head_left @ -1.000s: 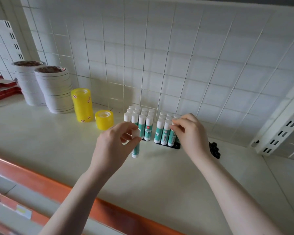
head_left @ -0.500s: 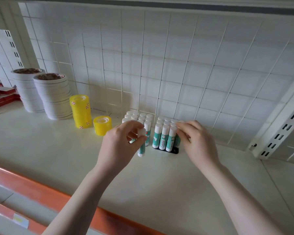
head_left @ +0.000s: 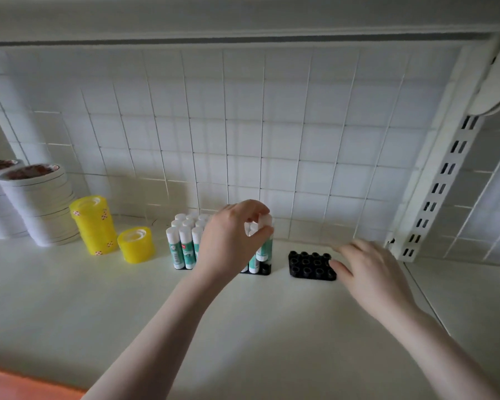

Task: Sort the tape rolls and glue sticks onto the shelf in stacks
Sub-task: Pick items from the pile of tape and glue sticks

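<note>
My left hand (head_left: 231, 241) pinches the white cap of a glue stick (head_left: 264, 243) and holds it upright over the right end of a black holder (head_left: 264, 269). More white-and-teal glue sticks (head_left: 182, 243) stand in rows to its left, partly hidden by my hand. My right hand (head_left: 370, 269) lies with relaxed fingers at the right edge of an empty black holder tray (head_left: 309, 265), its thumb touching the tray. A tall stack of yellow tape rolls (head_left: 94, 225) and a single yellow roll (head_left: 136, 244) stand left of the glue sticks.
Two stacks of white tape rolls (head_left: 38, 203) stand at the far left against the white grid back wall (head_left: 243, 140). A slotted white upright (head_left: 439, 192) rises at the right. The shelf's orange front edge (head_left: 18, 385) runs along the bottom left.
My left hand carried the glue stick rightward to the right end of the holder. My right hand left the glue sticks and moved right to the empty black tray. The camera tilted.
</note>
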The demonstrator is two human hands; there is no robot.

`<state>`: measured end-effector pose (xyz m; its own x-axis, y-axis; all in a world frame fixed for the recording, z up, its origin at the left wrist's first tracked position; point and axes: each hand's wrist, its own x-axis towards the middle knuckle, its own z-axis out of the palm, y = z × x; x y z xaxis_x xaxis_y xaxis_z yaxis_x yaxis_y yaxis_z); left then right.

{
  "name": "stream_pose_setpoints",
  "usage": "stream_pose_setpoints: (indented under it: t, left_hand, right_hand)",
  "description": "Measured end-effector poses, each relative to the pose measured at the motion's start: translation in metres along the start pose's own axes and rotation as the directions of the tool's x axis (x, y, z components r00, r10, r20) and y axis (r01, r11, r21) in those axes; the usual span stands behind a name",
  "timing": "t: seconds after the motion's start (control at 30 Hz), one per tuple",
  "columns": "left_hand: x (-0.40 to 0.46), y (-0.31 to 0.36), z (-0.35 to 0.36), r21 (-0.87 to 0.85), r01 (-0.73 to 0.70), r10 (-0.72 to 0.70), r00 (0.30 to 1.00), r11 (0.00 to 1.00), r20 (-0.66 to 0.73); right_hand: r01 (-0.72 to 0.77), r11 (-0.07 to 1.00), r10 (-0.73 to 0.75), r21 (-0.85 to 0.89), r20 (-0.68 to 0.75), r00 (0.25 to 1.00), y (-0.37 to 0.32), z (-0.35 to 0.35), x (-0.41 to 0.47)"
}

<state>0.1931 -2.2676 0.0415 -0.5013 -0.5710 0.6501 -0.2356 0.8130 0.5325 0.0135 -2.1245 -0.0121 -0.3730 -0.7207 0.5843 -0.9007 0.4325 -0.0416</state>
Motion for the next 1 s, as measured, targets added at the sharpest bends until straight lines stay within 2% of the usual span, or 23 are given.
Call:
stream_pose_setpoints:
  t: [0.27,0.5,1.0]
  left_hand:
    - [-0.005,-0.019,0.03,0.109,-0.03,0.029,0.999,0.994,0.012]
    - [-0.007,-0.033,0.04,0.12,-0.091,0.098,0.994,0.989,-0.056]
    - [-0.012,-0.042,0.044,0.231,-0.304,0.33,0.941,0.924,-0.081]
  right_hand:
    - [-0.062,0.996,0.061,0.067,0.018,0.998,0.005,0.0,-0.006]
    - [-0.136,0.983,0.129,0.12,0.064,0.99,0.008,-0.002,-0.007]
    - [-0.2,0.967,0.18,0.157,0.129,0.975,0.002,-0.005,-0.005]
